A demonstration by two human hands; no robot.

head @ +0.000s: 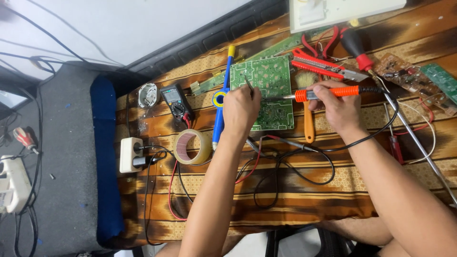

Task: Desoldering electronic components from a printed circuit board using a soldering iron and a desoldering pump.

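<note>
A: State the position of each hand.

B: The left hand (241,108) pinches thin tweezers (248,84) over the green circuit board (267,90). The right hand (339,107) has its grip closed on the orange-handled soldering iron (328,93), tip pointing left over the board.

A: Items adjacent to the board?

B: A blue desoldering pump (220,107) lies just left of it. A multimeter (176,101) and a tape roll (192,146) sit further left. A red utility knife (320,66) lies to the upper right. A white power socket (130,154) rests at the patterned cloth's (304,190) left edge.
</note>
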